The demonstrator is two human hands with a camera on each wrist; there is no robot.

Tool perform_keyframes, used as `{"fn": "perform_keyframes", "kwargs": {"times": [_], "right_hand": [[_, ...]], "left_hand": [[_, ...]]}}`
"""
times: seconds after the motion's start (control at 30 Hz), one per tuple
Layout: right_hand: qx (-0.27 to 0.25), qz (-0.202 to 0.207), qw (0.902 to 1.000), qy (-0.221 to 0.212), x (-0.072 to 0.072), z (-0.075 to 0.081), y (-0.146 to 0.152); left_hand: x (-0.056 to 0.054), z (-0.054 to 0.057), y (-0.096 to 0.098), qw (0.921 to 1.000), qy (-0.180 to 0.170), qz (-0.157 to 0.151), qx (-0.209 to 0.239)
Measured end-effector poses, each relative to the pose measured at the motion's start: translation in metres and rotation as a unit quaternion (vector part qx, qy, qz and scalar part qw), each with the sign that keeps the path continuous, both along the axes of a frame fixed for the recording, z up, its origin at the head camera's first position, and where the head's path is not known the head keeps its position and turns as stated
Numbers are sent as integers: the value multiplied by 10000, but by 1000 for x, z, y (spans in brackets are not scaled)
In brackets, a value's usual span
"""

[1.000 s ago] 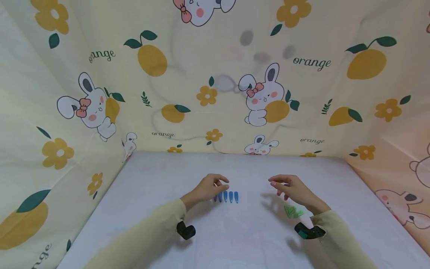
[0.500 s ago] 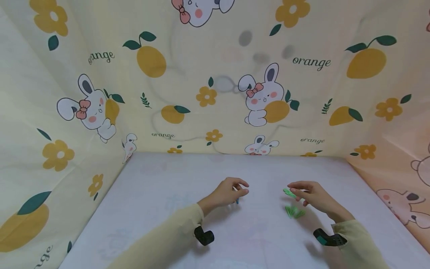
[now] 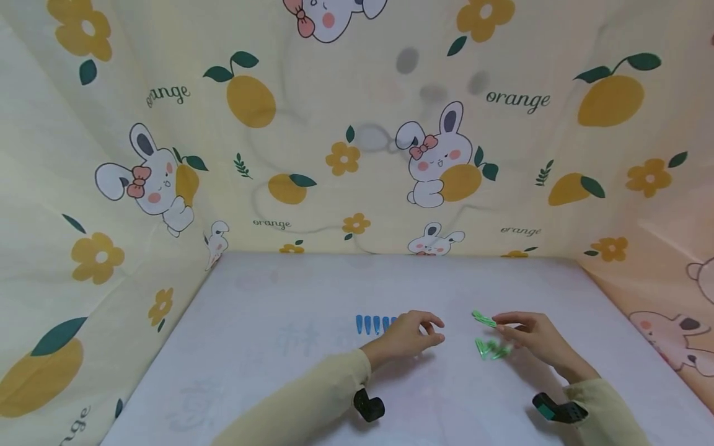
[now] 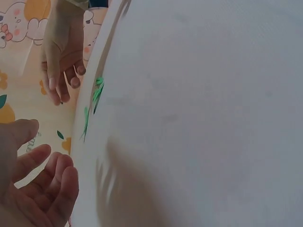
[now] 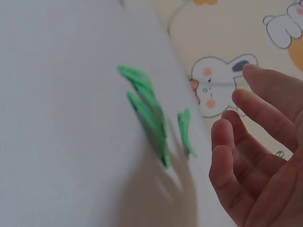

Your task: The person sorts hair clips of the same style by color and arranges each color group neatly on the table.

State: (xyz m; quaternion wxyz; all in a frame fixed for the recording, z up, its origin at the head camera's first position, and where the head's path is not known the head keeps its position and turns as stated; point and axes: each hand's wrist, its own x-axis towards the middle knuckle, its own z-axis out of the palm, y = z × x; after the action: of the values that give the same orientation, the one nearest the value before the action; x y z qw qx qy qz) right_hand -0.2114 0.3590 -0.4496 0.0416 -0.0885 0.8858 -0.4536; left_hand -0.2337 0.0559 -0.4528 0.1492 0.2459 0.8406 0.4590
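Several blue teardrop-shaped hair clips (image 3: 368, 324) lie in a row on the white table. My left hand (image 3: 404, 334), fingers loosely bent and holding nothing, hovers over the row's right end and hides part of it. In the left wrist view, that hand (image 4: 42, 184) is seen above the table, well apart from the green clips (image 4: 98, 92). A green hair clip (image 3: 483, 319) lies by the fingertips of my right hand (image 3: 535, 337). Nearer me is a small pile of green hair clips (image 3: 491, 350). The right wrist view shows the right hand (image 5: 260, 156) with nothing between its fingers.
The white table (image 3: 279, 384) is enclosed at the back and sides by a cream cloth (image 3: 334, 93) printed with rabbits, oranges and flowers. Each wrist wears a black camera, such as the left wrist camera (image 3: 369, 406).
My left hand has moved right along the blue row, uncovering its left part. The right hand has moved right and nearer me, revealing the single green clip beyond the pile.
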Motion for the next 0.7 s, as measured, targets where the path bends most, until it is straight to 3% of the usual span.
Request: {"fn": "perform_keyframes", "kwargs": {"times": [0.17, 0.4, 0.7], "right_hand": [[-9, 94, 9997, -210, -1, -4, 4], [508, 225, 9976, -404, -4, -6, 5], [614, 171, 9959, -649, -6, -16, 5]], "left_hand": [[3, -3, 16, 9998, 99, 91, -172], [4, -10, 37, 9945, 696, 43, -782], [10, -21, 55, 9890, 975, 210, -1095]]}}
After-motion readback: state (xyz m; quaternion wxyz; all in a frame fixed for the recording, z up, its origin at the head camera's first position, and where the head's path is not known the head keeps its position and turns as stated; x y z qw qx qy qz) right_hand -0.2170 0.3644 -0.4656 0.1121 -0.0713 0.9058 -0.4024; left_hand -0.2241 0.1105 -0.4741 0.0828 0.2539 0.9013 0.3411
